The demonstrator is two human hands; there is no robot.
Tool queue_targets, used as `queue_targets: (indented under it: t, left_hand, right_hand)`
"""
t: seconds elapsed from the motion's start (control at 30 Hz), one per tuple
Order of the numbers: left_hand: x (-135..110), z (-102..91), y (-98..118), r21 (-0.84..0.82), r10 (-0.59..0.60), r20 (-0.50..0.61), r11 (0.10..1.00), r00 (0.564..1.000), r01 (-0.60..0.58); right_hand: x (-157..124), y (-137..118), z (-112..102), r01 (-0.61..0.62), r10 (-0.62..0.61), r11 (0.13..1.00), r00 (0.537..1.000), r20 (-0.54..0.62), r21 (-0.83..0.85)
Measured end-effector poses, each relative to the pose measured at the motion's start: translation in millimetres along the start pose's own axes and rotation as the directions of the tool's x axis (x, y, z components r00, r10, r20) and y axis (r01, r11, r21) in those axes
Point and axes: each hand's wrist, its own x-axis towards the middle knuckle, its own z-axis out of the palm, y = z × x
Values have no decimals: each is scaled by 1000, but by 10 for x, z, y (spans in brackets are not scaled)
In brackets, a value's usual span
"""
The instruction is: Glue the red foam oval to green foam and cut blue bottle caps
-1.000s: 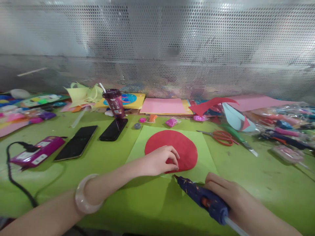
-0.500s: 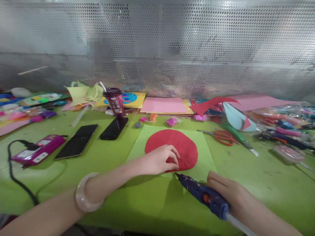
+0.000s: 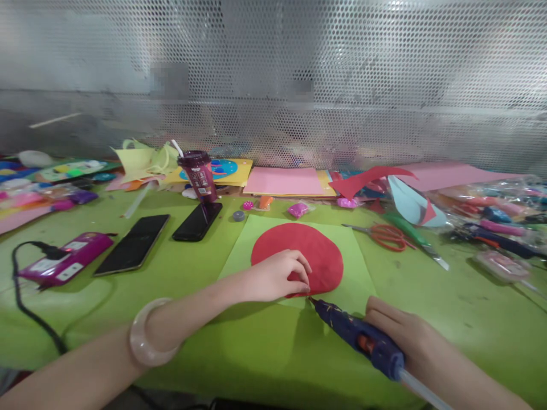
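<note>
A red paper circle [image 3: 316, 256] lies on a light green sheet of paper [image 3: 356, 245]. My left hand [image 3: 284, 276] reaches across the circle, its curled fingers closed at the near edge, seemingly pinching it. A pale bangle is on that wrist. My right hand [image 3: 399, 324] is wrapped round a dark blue hot glue gun [image 3: 350, 327] with a clear glue stick [image 3: 421, 388] out of its back. The gun's nozzle points at the circle's near edge, just beside my left fingertips. Whether the nozzle touches the paper, I cannot tell.
Orange-handled scissors [image 3: 387, 236] and a green utility knife [image 3: 412, 236] lie to the right. On the left are two phones, a purple power strip [image 3: 70, 259] with a black cord, and a drink cup [image 3: 199, 176]. Pink sheets [image 3: 284, 181] and bagged craft bits line the back.
The glue gun and my right hand have shifted slightly to the right, the nozzle now close to the circle's edge by my left fingertips. My left hand has hardly moved.
</note>
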Motion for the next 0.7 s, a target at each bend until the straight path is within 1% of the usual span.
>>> queue_targets:
  t: [0.1, 0.27, 0.47, 0.6, 0.7]
  left_hand:
    - [-1, 1, -3, 2, 7, 0, 1000, 1000, -7]
    - [-2, 1, -14, 12, 22, -9, 1000, 1000, -22]
    - [-6, -10, 6, 18, 14, -3, 1000, 1000, -14]
    - [-10, -8, 6, 15, 12, 1, 1000, 1000, -12]
    - [-13, -1, -6, 6, 10, -1, 1000, 1000, -10]
  right_hand:
    - [-10, 8, -5, -2, 3, 1000, 999, -50, 21]
    - [-46, 27, -22, -2, 3, 1000, 995, -98, 11]
    - [-110, 83, -53, -15, 15, 1000, 998, -61, -14]
    - [-137, 116, -65, -24, 20, 998, 997, -71, -58]
    - [-166, 147, -59, -46, 42, 997, 998, -51, -69]
